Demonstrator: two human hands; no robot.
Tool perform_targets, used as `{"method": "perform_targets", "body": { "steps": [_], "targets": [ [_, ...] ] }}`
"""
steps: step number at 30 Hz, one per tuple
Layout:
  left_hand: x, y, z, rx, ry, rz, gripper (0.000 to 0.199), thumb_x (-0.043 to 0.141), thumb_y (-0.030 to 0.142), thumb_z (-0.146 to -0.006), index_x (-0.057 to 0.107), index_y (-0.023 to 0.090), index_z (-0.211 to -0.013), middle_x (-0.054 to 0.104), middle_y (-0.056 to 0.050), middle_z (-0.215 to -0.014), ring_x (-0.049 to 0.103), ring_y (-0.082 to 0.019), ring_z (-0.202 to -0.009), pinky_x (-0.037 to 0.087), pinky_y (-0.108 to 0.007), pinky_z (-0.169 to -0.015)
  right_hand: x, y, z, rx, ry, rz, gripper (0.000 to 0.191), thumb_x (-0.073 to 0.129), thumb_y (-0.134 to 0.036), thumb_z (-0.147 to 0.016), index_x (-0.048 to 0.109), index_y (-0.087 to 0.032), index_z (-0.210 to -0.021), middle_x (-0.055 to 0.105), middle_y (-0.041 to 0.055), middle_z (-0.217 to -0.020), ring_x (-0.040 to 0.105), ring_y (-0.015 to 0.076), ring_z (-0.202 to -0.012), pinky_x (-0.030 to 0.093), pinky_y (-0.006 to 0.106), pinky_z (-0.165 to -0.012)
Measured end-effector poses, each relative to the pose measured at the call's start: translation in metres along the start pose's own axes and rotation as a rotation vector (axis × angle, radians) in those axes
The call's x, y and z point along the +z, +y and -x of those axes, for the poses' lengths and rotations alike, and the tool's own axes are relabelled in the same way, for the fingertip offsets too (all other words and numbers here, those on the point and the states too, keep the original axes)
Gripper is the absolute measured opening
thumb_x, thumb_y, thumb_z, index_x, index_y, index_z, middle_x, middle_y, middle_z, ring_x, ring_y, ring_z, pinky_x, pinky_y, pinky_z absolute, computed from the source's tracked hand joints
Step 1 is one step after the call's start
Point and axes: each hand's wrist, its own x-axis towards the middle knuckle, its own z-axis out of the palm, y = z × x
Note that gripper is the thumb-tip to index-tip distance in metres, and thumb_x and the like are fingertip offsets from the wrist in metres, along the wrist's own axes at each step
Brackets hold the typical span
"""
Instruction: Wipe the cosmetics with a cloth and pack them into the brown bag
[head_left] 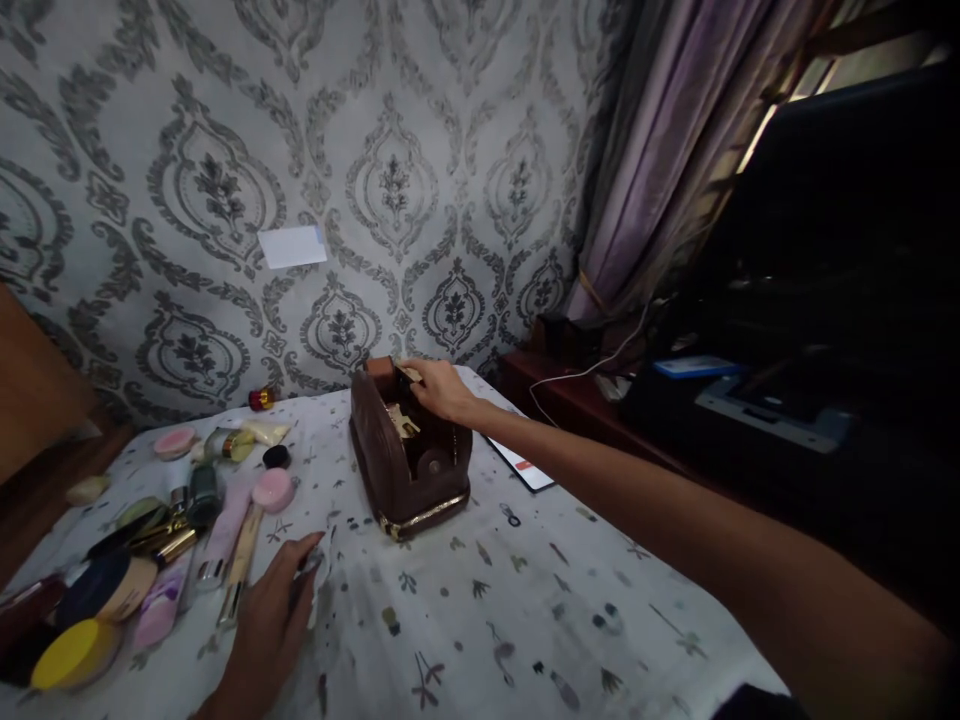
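A brown cosmetic bag [379,470] with a gold zipper stands unzipped on the patterned cloth. My right hand [441,392] is at its far rim, fingers bent over the opening around something dark and gold-coloured that I cannot make out. Inside the bag a cream and gold item [405,422] shows; the rest of the inside is dark. Nearer to me, my left hand [274,615] is low over the cloth, thumb and fingers curled together. A whitish edge shows beside its fingers, either a fold of cloth or a small thing.
Many cosmetics lie at the left, among them a pink round container [273,489], a yellow-lidded jar [75,655], a green bottle [203,495] and a makeup brush [241,565]. A flat tablet-like item [525,465] lies behind my right forearm. A white cable [574,375] crosses the dark furniture.
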Motion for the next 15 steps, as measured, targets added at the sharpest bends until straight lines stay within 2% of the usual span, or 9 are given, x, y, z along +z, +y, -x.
{"method": "perform_targets", "body": {
  "steps": [4,8,11,15],
  "targets": [
    [0.0,0.002,-0.002,0.046,-0.023,-0.003,0.027,0.041,0.027,-0.097,0.055,0.018,-0.117,0.071,-0.008,-0.097,0.072,-0.017,-0.084,0.058,-0.023,-0.073,0.011,-0.004,-0.018,-0.012,-0.075,0.093,0.043,0.051,-0.009,-0.085,0.059,-0.02,-0.126,0.07,0.0101,-0.117,0.064,0.0249,-0.107,0.047,0.03,-0.086],
    [0.001,0.001,-0.003,0.06,-0.026,-0.011,0.027,0.041,0.028,-0.097,0.056,0.019,-0.117,0.071,-0.006,-0.095,0.072,-0.015,-0.081,0.058,-0.021,-0.072,0.017,-0.001,-0.032,-0.077,-0.147,0.213,0.034,0.051,-0.017,-0.089,0.057,-0.011,-0.122,0.069,0.0171,-0.113,0.065,0.0271,-0.103,0.047,0.031,-0.08],
    [0.003,-0.001,-0.003,0.076,-0.019,-0.034,0.026,0.04,0.029,-0.097,0.056,0.019,-0.116,0.072,-0.006,-0.095,0.073,-0.015,-0.083,0.058,-0.021,-0.072,0.017,0.006,-0.041,-0.237,-0.213,0.304,0.028,0.048,-0.018,-0.093,0.059,-0.007,-0.117,0.067,0.0191,-0.113,0.063,0.0274,-0.105,0.046,0.032,-0.082],
    [0.005,-0.005,-0.001,0.102,-0.014,-0.062,0.027,0.039,0.031,-0.098,0.057,0.019,-0.115,0.072,-0.008,-0.097,0.073,-0.017,-0.086,0.058,-0.021,-0.073,0.013,0.015,-0.053,-0.516,-0.338,0.42,0.027,0.048,-0.014,-0.094,0.06,-0.011,-0.118,0.069,0.0145,-0.111,0.063,0.0237,-0.103,0.044,0.031,-0.081]
  ]
}}
